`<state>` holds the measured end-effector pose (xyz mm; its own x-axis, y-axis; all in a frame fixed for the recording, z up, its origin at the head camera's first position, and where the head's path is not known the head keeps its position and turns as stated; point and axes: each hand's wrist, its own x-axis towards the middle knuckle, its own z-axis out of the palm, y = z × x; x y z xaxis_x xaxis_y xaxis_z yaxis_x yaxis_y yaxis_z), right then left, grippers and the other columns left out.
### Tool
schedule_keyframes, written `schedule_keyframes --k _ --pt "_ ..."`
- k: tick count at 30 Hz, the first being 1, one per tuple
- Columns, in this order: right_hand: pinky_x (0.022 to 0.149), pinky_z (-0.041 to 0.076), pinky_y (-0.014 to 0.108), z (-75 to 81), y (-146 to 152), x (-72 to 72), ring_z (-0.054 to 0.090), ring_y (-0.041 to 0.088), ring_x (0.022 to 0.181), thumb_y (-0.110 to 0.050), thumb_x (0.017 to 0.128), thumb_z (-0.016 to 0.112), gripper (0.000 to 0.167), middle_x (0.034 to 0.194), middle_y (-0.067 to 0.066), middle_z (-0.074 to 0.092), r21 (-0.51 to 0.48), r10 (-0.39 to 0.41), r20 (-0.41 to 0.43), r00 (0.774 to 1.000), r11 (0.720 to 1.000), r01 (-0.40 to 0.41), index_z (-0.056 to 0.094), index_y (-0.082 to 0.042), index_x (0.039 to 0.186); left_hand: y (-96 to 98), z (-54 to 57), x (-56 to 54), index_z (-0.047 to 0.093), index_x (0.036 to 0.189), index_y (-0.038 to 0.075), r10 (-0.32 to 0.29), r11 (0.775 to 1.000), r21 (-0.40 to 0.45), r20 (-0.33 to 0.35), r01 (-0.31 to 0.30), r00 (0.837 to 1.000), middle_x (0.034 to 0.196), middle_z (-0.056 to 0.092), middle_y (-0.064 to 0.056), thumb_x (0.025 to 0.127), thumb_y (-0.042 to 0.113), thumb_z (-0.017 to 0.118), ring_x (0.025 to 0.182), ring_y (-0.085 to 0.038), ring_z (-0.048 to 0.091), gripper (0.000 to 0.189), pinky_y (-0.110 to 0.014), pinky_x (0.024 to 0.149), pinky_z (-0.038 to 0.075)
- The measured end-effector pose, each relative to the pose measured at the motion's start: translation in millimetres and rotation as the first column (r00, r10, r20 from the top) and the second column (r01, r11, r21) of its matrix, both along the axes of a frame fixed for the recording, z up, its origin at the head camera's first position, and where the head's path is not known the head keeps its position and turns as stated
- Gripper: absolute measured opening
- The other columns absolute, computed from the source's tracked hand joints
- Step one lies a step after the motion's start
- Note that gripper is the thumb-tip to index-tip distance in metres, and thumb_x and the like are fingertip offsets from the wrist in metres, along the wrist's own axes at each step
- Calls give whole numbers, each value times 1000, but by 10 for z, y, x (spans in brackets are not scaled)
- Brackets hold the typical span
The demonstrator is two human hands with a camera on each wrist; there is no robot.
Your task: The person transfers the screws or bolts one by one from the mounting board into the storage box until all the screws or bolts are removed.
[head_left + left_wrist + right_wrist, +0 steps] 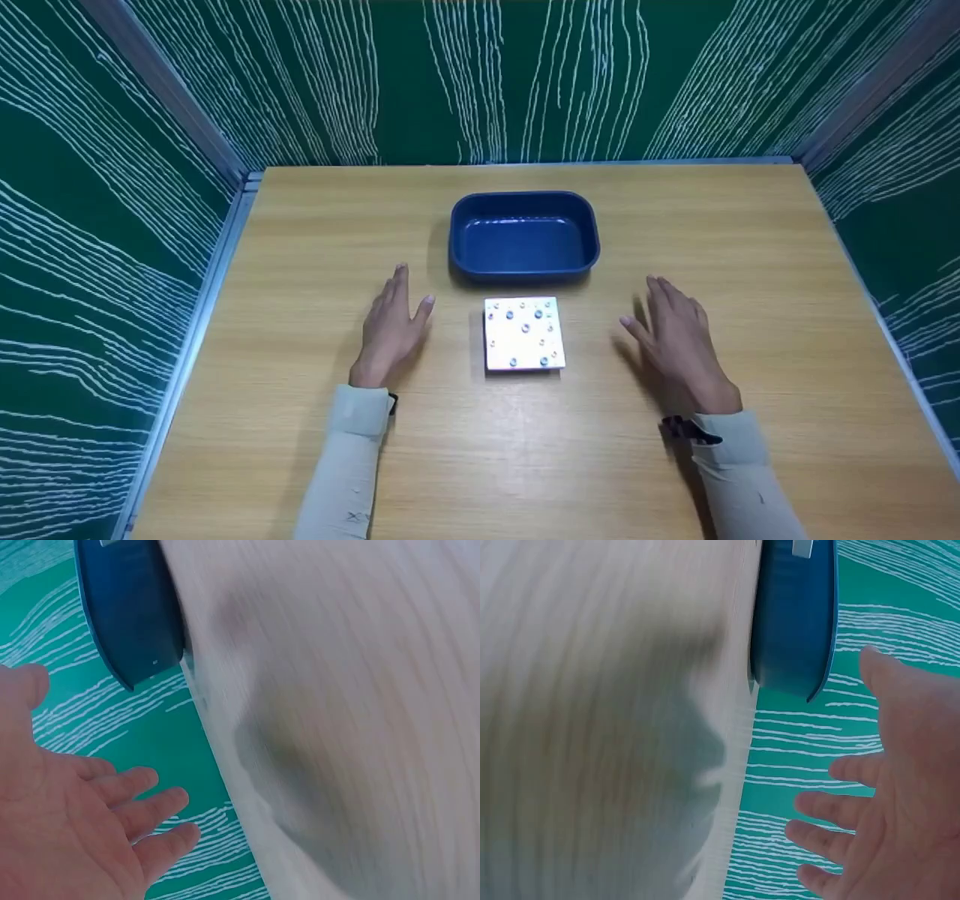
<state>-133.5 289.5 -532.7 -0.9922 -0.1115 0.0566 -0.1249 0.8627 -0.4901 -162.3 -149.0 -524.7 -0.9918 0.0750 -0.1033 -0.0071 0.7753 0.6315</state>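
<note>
A white square block (524, 334) dotted with small shiny round studs lies on the wooden table between the two hands. Just behind it stands a dark blue rectangular basin (525, 274) with rounded corners and nothing inside. My left hand (391, 330) hovers to the left of the block, fingers extended and thumb spread. On the other side, my right hand (679, 341) is held in much the same way, apart from the block. Both palms show bare, the left palm (67, 825) and the right palm (907, 787), in their wrist views.
Green panels (401, 82) with white wavy lines enclose the back and sides of the wooden table (315, 225). Metal frame rails (202, 322) run along its edges. Dark bands (686, 429) sit on the wrists, by the pale sleeves.
</note>
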Motion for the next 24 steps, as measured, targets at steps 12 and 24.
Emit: schedule_keyframes --k 12,24 --pt "125 18 68 -37 -202 38 29 51 153 -38 107 63 78 166 32 32 21 43 9 999 999 -43 29 7 162 173 5 -67 14 170 9 39 995 91 -1 -38 999 177 18 -12 112 45 48 161 -35 24 77 -55 129 25" --pt "128 15 65 -70 -393 69 27 47 156 -39 107 62 80 168 28 30 14 68 87 994 997 -70 26 2 165 324 -5 -121 17 170 9 83 975 208 16 -84 996 175 22 -14 111 45 51 159 -35 27 77 -51 130 26"
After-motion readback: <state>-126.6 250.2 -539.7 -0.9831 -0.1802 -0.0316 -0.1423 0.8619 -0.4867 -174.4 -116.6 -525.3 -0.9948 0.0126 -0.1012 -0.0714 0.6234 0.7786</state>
